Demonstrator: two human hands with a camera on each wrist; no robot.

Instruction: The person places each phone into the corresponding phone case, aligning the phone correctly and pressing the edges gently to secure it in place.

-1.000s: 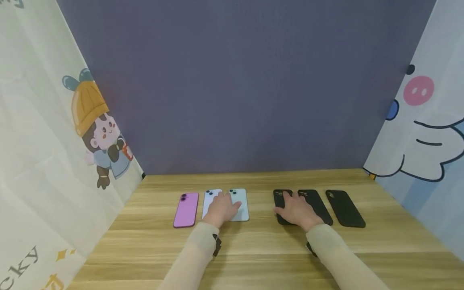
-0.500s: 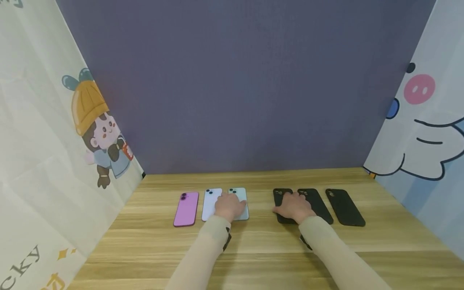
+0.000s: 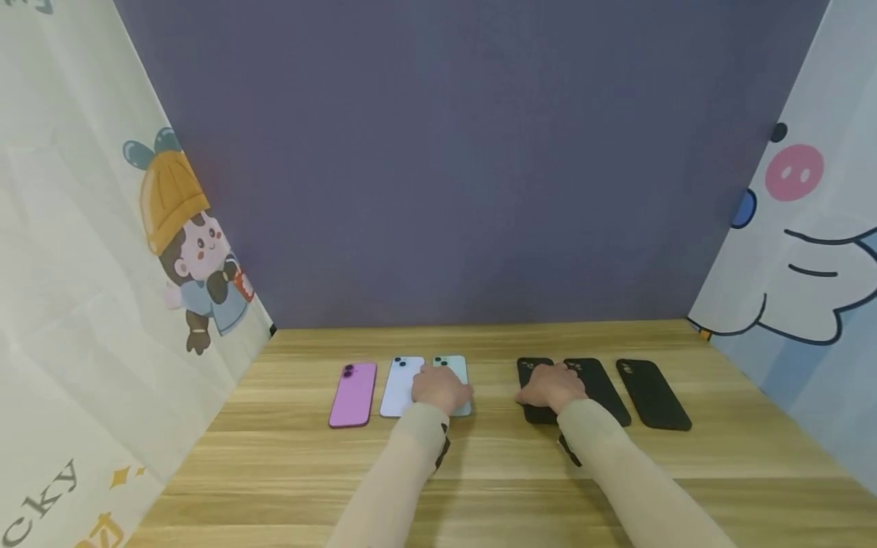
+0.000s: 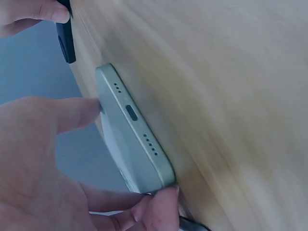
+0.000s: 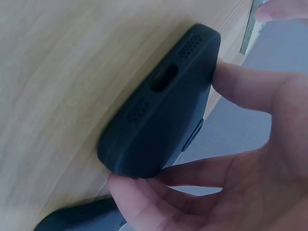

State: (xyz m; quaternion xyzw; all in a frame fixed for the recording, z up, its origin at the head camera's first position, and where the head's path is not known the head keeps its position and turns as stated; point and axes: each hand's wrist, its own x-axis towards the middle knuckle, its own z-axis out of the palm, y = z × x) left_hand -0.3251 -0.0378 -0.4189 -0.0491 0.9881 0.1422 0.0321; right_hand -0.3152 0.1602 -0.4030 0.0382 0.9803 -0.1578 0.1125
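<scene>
Over a pale green phone (image 4: 137, 139) lying camera-side up on the table, my left hand (image 3: 441, 388) grips its long edges, thumb on one side and curled fingers on the other. My right hand (image 3: 550, 387) holds the leftmost black phone case (image 5: 168, 110) the same way, between thumb and fingers. Both hands partly cover what they hold in the head view. A lilac-white phone (image 3: 400, 390) lies just left of the green one. Beside the held case is a second black phone case (image 3: 601, 392).
A pink phone (image 3: 353, 396) lies at the left of the row, and a third black phone case (image 3: 653, 393) at the right. The wooden table (image 3: 507, 502) ends at a dark grey panel (image 3: 466, 167), with printed curtains (image 3: 82, 251) on both sides.
My left hand has moved right, from between the lilac-white and green phones onto the green phone. My right hand has shifted slightly left over the leftmost case, its fingers drawn in.
</scene>
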